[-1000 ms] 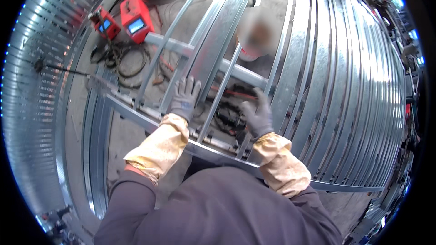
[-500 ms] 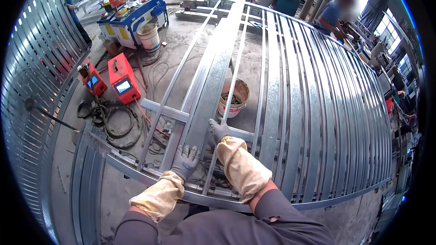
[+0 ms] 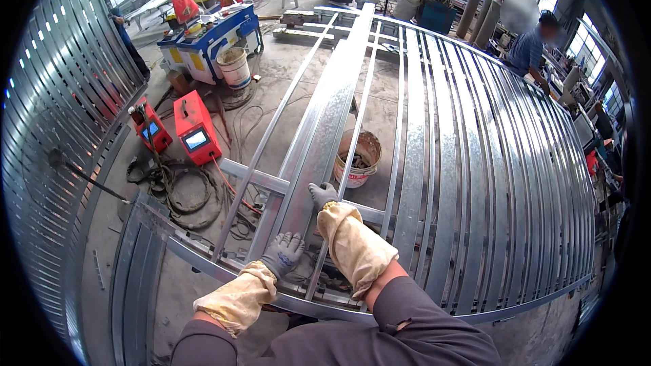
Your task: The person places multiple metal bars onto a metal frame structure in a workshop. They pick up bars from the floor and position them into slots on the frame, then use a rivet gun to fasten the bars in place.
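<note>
A long, wide galvanized metal slat (image 3: 324, 125) runs away from me across a slatted metal frame (image 3: 410, 230). My left hand (image 3: 283, 254), in a grey glove, rests on the slat's near end with its fingers laid over the top. Farther along, my right hand (image 3: 324, 194), gloved alike, is closed at the slat's right edge; its lower fingers are partly hidden. Tan sleeve guards cover both forearms. Beneath the slat, a crossbar (image 3: 258, 176) passes to the left. Narrow bars flank the slat on either side.
A bucket of small pieces (image 3: 359, 163) stands on the floor below the frame. Left are red machines (image 3: 195, 125), coiled cables (image 3: 186, 190) and a blue-white cart (image 3: 203, 47) beside another bucket (image 3: 234, 68). A person (image 3: 527, 51) works at the far right. Another slatted panel (image 3: 54, 129) rises at the left.
The view has shifted slightly, with the scene sliding right and down. My left hand's fingers are drawn closer together and more bent. My right hand stays at the slat's edge.
</note>
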A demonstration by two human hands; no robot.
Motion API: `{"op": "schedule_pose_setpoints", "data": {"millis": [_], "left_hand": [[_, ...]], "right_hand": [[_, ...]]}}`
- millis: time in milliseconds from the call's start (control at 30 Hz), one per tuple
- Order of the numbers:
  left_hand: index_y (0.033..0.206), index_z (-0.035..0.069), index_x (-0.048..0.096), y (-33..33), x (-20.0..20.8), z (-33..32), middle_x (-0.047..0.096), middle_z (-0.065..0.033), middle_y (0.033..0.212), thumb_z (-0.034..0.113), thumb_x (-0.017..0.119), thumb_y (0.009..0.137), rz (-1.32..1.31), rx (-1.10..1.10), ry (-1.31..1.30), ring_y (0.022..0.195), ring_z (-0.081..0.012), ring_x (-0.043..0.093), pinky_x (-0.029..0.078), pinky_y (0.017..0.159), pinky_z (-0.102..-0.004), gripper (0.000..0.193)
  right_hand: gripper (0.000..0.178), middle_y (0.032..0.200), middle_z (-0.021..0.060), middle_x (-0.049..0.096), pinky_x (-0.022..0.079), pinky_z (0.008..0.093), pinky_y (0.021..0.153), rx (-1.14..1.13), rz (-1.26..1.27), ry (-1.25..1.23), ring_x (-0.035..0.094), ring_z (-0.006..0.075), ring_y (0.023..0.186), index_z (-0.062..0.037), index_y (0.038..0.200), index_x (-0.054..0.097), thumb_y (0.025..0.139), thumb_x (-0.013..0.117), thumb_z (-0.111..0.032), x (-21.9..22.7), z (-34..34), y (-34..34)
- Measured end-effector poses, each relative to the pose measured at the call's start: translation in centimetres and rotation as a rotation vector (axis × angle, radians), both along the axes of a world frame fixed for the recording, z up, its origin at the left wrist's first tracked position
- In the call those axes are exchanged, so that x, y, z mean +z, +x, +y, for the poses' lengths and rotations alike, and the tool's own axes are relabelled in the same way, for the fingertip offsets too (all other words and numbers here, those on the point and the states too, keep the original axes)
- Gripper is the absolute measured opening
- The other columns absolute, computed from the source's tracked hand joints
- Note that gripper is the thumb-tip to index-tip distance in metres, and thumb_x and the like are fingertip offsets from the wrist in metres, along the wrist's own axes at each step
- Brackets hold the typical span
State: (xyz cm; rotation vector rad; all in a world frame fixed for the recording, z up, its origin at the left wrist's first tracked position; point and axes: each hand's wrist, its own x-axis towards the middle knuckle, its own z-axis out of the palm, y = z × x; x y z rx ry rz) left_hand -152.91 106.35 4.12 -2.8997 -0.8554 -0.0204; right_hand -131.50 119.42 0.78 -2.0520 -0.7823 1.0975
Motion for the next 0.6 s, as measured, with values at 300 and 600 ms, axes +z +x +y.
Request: {"op": "schedule_pose_setpoints", "data": {"millis": [300,600], "left_hand": [[0.111,0.010,0.068,3.9,11.2,-3.0,0.066,-0.0094,0.121,0.025,0.069,0.082,-0.243,-0.047,-0.036,0.112,-0.0287,0.065,0.052,0.094,-0.0432,0.033],[0.152,0.003,0.027,6.2,12.3,-2.1,0.045,-0.0228,0.137,0.050,0.079,0.075,-0.354,0.895,-0.413,0.123,-0.0405,0.053,0.045,0.104,-0.0484,0.105]], "right_hand": [[0.044,0.098,0.0093,0.073,0.057,0.0489,0.083,0.044,0.846,0.349,0.071,0.0288,0.084,-0.0029,0.113,0.067,0.093,0.070,-0.042,1.7,5.6,8.1],[0.067,0.107,0.0272,0.071,0.054,0.0410,0.086,-0.029,0.127,0.542,0.070,0.0379,0.101,0.0114,0.112,0.064,0.076,0.084,-0.041,2.6,5.0,2.5]]}}
